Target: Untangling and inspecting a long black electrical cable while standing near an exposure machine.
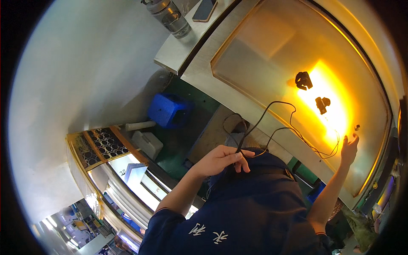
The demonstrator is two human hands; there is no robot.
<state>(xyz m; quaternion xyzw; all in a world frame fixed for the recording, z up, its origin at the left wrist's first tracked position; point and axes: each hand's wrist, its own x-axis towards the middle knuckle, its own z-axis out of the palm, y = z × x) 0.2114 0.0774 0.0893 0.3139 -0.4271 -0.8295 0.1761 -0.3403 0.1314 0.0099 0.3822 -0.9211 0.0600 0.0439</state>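
My left hand (225, 160), in front of my body, has its fingers closed round a thin black cable (272, 103). The cable loops up from that hand and runs over the edge of the metal worktop (231, 63) towards the right. My right hand (349, 151) is over the worktop's right part, fingers up and apart, with nothing visible in it. Close beyond its fingertips lies a small dark metallic piece (357, 127). Two black parts, a curved clamp-like one (303, 80) and an irregular one (323, 105), lie in bright yellow light farther off. Their details are lost in glare.
A clear water bottle (172, 21) and a phone (205, 10) are on a pale side ledge at the top. Below it, a blue jug (165, 111) and a whitish container (146, 145) stand on the green floor. A framed panel with round holes (106, 146) is at left.
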